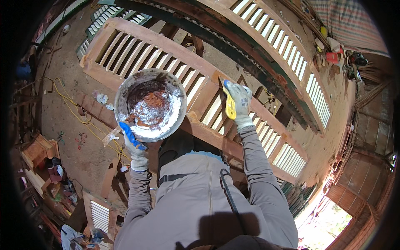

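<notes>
Beyond left grip (136, 146): bowl (183, 100) (brown paste (153, 102) inside), near rim held.

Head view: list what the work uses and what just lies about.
In use:
bowl of brown paste, in the left hand
yellow-handled tool, in the right hand
shutter beneath the tool

Apparently just lying about:
yellow cord
red container
wooden box
</notes>
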The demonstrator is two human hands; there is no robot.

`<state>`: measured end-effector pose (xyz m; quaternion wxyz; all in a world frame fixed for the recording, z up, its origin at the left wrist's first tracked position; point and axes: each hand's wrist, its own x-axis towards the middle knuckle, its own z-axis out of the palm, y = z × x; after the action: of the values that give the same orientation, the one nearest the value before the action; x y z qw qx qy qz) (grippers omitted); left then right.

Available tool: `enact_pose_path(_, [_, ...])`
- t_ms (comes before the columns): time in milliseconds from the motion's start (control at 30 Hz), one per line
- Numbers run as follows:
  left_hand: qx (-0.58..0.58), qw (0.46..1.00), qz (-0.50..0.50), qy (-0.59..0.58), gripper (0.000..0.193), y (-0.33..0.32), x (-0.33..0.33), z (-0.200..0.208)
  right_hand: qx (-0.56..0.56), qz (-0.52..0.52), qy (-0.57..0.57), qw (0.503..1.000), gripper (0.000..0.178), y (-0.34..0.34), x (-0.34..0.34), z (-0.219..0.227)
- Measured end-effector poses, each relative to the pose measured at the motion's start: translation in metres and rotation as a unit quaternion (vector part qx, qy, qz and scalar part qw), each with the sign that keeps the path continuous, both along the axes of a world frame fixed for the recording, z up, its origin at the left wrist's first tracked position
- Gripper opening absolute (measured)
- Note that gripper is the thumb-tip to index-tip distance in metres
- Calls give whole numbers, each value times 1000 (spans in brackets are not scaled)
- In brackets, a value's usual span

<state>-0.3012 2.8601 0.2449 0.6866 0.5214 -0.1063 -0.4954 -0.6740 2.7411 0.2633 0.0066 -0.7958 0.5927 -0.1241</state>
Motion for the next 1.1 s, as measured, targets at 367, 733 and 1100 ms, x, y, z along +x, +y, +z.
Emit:
enact_pose_path(367, [-10,988,-85,-126,79,16,8,-25,6,49,11,999,39,-7,8,5])
enact_pose_path(733, [-38,987,-101,-120,63,8,8,-25,34,51,-67,996,33,42,13,22])
enact_pose_path(1100, [-128,949,-236,169,57,17,-28,-60,33,-73,-299,951,20,90,51,96])
